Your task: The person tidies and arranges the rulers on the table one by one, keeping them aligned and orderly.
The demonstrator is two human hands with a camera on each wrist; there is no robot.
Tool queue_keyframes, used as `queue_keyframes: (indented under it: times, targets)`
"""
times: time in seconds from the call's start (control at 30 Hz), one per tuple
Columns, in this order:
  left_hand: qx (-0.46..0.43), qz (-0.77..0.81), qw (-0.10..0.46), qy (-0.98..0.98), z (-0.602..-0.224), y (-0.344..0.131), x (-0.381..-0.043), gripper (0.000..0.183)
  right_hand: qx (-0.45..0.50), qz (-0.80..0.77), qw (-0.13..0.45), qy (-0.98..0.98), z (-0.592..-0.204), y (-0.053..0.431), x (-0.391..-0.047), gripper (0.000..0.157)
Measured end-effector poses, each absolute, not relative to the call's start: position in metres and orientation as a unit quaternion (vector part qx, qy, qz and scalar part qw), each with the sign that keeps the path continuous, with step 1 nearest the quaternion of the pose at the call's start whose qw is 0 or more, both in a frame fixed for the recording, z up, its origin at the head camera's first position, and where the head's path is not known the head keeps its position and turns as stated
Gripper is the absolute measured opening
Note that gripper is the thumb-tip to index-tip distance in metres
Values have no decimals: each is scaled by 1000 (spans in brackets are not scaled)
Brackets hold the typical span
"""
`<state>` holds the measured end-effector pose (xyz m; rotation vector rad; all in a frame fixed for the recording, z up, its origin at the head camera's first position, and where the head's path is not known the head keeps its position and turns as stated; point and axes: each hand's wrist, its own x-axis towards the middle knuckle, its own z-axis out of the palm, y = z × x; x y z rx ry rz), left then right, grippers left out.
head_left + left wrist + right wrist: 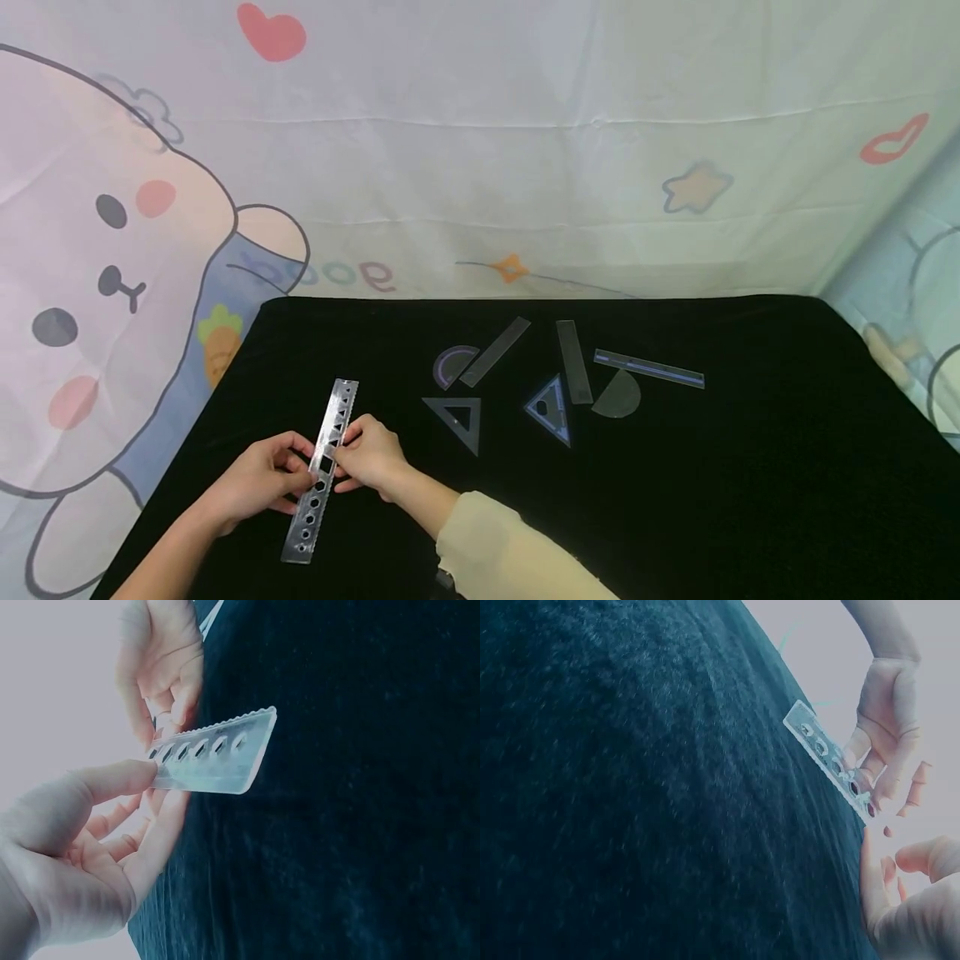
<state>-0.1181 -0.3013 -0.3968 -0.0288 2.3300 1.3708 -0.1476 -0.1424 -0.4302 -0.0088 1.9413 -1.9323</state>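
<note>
A clear stencil ruler (309, 521), with a wavy edge and a row of cut-out shapes, is held up at a slant over the left part of the black cloth. My left hand (262, 477) pinches its left edge near the middle, thumb on top and fingers beneath, as the left wrist view shows. On the opposite edge my right hand (372, 457) grips it between thumb and fingers, a little farther from me. The ruler's end (225, 769) juts past the left thumb. In the right wrist view, glare washes out part of the right hand (922, 915).
Farther back on the black cloth (750, 483) lie a purple-marked protractor (447, 362), a plain protractor (621, 397), two set squares (471, 433) (558, 417), two clear rulers (497, 352) (574, 367) and a blue-striped ruler (648, 369). A printed curtain (480, 183) hangs behind.
</note>
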Motion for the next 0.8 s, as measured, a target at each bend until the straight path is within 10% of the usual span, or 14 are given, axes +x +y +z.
queue_keyframes:
  times: [0.8]
  targets:
    - [-26, 489, 255, 834, -409, -336, -102, 31, 3, -664, 225, 713, -435, -169, -132, 19]
